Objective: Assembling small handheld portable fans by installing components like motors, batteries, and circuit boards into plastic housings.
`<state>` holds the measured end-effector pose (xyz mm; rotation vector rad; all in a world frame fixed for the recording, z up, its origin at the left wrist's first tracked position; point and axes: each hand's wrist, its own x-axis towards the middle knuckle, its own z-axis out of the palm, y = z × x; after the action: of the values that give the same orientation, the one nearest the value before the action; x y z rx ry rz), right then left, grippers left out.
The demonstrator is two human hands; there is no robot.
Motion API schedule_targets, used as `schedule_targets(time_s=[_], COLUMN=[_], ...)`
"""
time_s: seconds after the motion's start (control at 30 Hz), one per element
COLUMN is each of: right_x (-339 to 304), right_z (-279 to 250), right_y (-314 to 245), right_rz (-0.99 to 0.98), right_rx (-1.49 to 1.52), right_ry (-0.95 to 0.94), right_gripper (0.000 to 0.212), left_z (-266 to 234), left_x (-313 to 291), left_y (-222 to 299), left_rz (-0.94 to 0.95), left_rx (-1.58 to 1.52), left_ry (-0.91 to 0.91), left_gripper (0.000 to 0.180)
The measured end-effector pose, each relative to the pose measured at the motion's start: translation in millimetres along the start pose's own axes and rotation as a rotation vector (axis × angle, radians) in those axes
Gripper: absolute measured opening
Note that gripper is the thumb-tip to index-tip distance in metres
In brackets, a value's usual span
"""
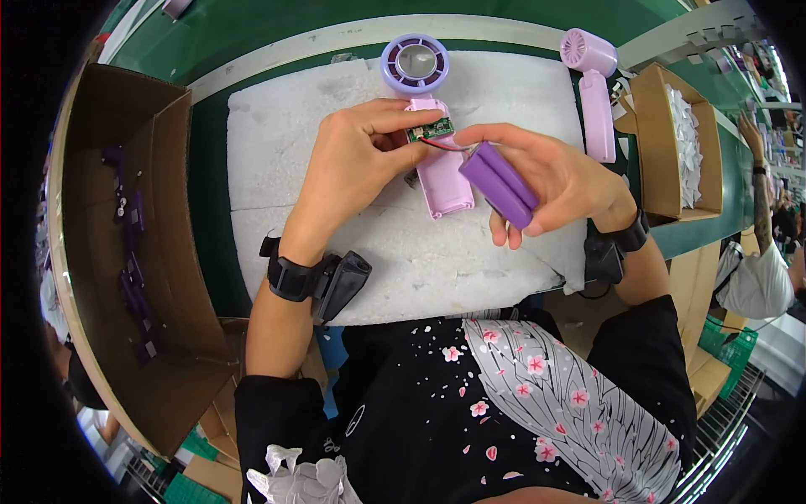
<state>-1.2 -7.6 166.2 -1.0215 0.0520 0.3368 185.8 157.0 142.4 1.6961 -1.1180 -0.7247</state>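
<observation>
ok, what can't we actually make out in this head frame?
- Head view: the left hand covers most of the small green circuit board; its parts are too small to read.
- The right hand hides the far end of the purple battery pack.
- Small purple parts in the cardboard box: too small to identify.
- Co-worker's arm: cut by the right edge.

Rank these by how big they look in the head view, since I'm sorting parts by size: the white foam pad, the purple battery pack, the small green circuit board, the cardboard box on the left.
Largest to smallest:
1. White foam pad and cardboard box: look alike in extent; fisheye bending at the rim makes ranking unsure.
2. Purple battery pack, in the right hand.
3. Green circuit board, by the left hand.
</observation>
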Motion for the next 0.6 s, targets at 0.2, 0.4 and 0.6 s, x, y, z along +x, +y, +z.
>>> schedule_targets(time_s=[0.2, 0.4, 0.6], right_x=[-2.7, 1.7, 6.0], right_z=[-9.5, -6.7, 3.7], right_y=[-7.6, -1.2, 3.4], right_rz=[0.041, -0.131, -0.188], right_rx=[-0.278, -0.630, -0.949], right_ry=[0.176, 0.288, 0.304], right_gripper=[0.088, 0.087, 0.078], left_z=[2.5, 3.6, 5.3], left_x=[-0.2, 0.2, 0.8], left_y=[6.8, 6.1, 0.6], left_rz=[0.061, 0.117, 0.208], left_rx=[0.120, 0.163, 0.162], left_ry=[0.019, 0.046, 0.073], left_gripper=[0.032, 0.030, 0.027])
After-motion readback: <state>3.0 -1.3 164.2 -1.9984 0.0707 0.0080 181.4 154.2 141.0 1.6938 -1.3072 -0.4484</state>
